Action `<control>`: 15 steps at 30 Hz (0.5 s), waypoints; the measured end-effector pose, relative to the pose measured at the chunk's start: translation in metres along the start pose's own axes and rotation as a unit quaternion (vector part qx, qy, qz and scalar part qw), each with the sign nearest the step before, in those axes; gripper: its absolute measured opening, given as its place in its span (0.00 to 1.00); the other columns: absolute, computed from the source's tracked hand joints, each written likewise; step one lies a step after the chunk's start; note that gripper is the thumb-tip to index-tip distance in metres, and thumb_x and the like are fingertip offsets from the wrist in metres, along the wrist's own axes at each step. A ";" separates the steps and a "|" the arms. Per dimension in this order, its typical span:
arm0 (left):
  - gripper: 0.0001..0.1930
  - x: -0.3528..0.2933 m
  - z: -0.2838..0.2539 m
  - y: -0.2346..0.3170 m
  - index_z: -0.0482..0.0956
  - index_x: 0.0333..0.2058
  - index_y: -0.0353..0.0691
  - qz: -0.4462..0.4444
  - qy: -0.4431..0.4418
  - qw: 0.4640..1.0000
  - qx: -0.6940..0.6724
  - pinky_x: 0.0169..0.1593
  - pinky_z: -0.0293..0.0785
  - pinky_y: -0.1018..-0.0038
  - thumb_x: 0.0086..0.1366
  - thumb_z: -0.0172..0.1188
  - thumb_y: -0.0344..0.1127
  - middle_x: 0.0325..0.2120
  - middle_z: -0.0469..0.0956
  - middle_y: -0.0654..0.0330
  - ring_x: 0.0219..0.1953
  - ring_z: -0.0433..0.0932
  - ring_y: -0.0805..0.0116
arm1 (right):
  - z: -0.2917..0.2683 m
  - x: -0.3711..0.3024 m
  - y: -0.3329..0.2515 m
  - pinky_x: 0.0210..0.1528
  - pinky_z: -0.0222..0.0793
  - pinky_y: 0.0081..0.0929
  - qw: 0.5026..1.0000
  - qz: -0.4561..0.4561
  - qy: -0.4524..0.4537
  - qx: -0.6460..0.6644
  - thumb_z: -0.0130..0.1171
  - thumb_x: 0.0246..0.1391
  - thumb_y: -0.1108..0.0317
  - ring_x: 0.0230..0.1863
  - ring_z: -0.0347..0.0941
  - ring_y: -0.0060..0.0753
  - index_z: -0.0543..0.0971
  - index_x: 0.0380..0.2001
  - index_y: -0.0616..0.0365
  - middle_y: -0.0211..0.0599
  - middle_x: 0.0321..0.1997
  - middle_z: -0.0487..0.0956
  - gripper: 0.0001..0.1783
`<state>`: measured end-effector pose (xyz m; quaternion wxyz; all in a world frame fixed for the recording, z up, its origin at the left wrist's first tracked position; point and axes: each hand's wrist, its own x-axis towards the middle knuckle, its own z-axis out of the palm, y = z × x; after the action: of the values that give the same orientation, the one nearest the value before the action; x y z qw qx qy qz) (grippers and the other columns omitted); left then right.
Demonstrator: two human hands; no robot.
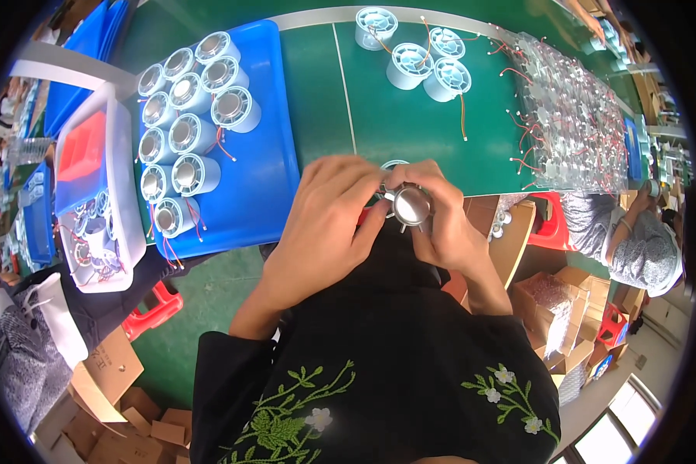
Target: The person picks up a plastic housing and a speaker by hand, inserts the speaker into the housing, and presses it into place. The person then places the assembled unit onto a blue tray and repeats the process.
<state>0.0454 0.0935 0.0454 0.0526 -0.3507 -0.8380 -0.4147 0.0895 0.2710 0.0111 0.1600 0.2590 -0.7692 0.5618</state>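
Note:
Both of my hands meet at the table's near edge around a round silver-faced part (411,206) with small tabs on its rim. My right hand (445,220) grips it with bent fingers, the thumb low on its side. Closed beside it, my left hand (329,213) has its fingertips at the part's left rim. Something small and red (366,212) shows under the left fingers; its kind is hidden. A pale ring (395,165) peeks out just behind my fingers, mostly covered by them.
A blue tray (263,155) at left carries several white cylindrical housings (196,173) with silver discs. Several housings without discs (410,65) stand farther back. Clear-wrapped parts with red wires (576,116) lie at right. A white bin (124,255) stands far left. People sit at both sides.

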 end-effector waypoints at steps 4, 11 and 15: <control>0.10 -0.005 -0.001 0.000 0.77 0.40 0.31 -0.071 -0.093 0.988 -0.104 0.39 0.68 0.63 0.60 0.58 0.26 0.33 0.77 0.54 0.33 0.74 0.56 | -0.008 0.009 -0.003 0.51 0.67 0.33 0.991 -0.044 -0.045 -0.114 0.45 0.42 0.92 0.48 0.70 0.44 0.67 0.52 0.69 0.51 0.47 0.70 0.29; 0.04 -0.012 0.012 0.002 0.75 0.35 0.31 -0.274 -0.034 0.904 -0.328 0.27 0.67 0.69 0.65 0.53 0.25 0.23 0.74 0.53 0.21 0.70 0.56 | -0.006 -0.002 -0.012 0.50 0.67 0.31 0.950 0.262 0.011 0.171 0.48 0.50 0.87 0.49 0.70 0.37 0.69 0.54 0.70 0.48 0.51 0.71 0.25; 0.05 -0.009 0.016 0.005 0.75 0.33 0.32 -0.209 -0.021 0.929 -0.303 0.28 0.66 0.70 0.66 0.51 0.25 0.24 0.73 0.54 0.22 0.70 0.59 | -0.009 0.000 -0.010 0.50 0.67 0.29 0.897 0.325 0.028 0.297 0.52 0.53 0.83 0.49 0.71 0.34 0.70 0.55 0.69 0.47 0.54 0.72 0.23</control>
<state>0.0583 0.1025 0.0351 -0.1621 -0.1760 -0.7273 -0.6432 0.0946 0.2768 0.0212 -0.0946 0.0142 -0.6032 0.7918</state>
